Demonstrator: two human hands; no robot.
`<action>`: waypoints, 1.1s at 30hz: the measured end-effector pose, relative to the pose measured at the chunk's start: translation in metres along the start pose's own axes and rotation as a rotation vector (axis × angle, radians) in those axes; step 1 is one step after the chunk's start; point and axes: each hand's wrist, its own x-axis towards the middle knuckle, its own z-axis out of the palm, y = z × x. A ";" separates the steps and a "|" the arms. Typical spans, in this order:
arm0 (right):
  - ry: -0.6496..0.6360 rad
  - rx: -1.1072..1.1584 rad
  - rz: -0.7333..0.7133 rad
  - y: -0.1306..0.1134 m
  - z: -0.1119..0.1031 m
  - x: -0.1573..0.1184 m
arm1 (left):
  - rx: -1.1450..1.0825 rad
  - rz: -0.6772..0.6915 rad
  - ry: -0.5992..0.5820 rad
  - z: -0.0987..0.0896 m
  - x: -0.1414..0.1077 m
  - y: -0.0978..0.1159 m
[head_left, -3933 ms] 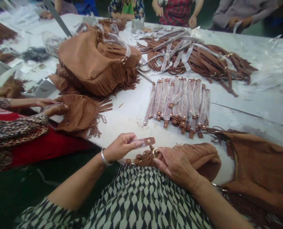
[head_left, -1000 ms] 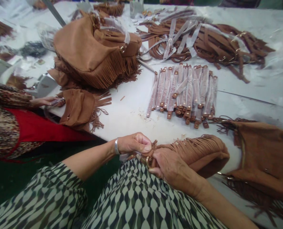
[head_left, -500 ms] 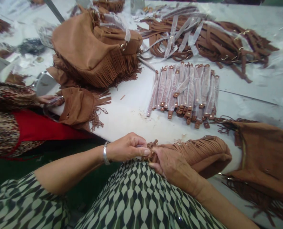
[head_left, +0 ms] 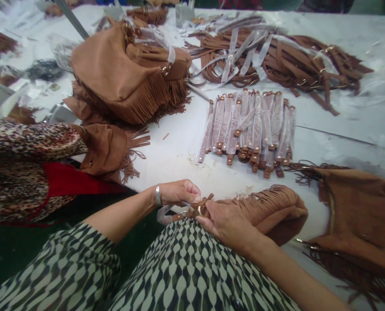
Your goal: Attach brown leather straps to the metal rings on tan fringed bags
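A brown fringed bag [head_left: 273,207] lies on its side against the table's near edge, its strap end toward my body. My left hand [head_left: 181,192], with a silver bracelet at the wrist, pinches a thin brown strap end beside the bag's metal ring. My right hand [head_left: 226,218] is closed on the bag's end at the gold-coloured hardware. Below my left hand hangs a plastic-wrapped strap [head_left: 179,217] with a metal ring, close to my patterned dress.
Plastic-wrapped short straps [head_left: 250,125] lie in a row ahead. Behind them is a pile of long brown straps [head_left: 286,60]. Fringed bags [head_left: 114,69] are stacked at the left, near another person's sleeve [head_left: 33,142]. An open brown bag [head_left: 364,211] lies at the right.
The wrapped strap with its ring has come into view below my left hand. My left forearm has shifted right. The other person's arm has moved right over the small bag.
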 end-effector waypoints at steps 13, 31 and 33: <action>0.067 0.125 -0.077 0.006 0.011 -0.009 | -0.005 0.060 -0.106 0.014 -0.010 0.005; 0.061 0.029 -0.056 0.002 0.013 -0.007 | 0.267 -0.001 -0.051 0.020 -0.027 0.010; 0.062 0.021 -0.037 0.003 0.013 -0.008 | 0.507 0.089 0.004 0.030 -0.028 0.015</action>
